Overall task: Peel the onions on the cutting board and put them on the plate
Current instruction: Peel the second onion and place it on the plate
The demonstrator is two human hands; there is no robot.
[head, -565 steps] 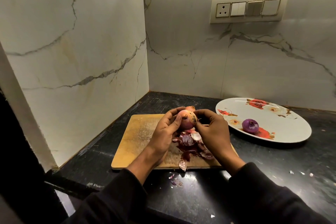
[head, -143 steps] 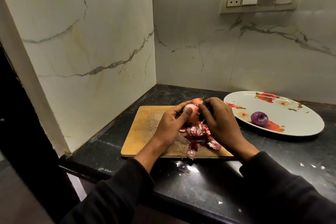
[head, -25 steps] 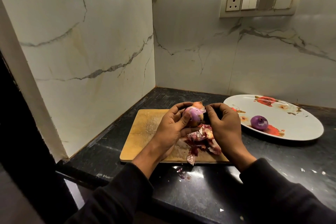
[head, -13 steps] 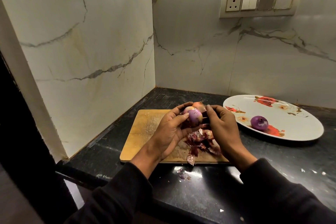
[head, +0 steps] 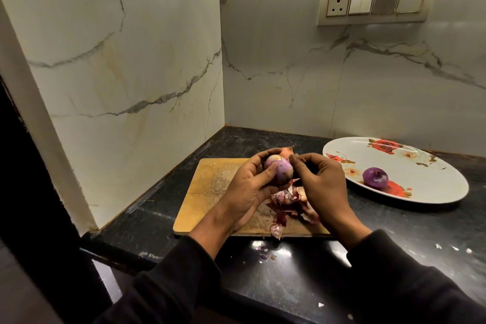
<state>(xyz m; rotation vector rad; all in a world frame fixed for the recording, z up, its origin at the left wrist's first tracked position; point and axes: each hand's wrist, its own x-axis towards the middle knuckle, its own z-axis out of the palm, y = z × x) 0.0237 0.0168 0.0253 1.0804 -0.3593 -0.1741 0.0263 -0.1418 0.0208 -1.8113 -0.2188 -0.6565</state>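
One peeled onion (head: 375,177) already on plate (head: 444,192). Second onion (head: 279,172) above board (head: 210,189), mostly bare; left hand (head: 249,187) cups it, right hand (head: 322,181) pinches skin at top. Third onion (head: 287,151) unpeeled, behind hands. Peels (head: 289,205) heaped on board.

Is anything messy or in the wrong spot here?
A little. Small bits of onion skin have fallen off the cutting board onto the black counter, and one peel hangs over the board's front edge. White flecks dot the counter on the right.
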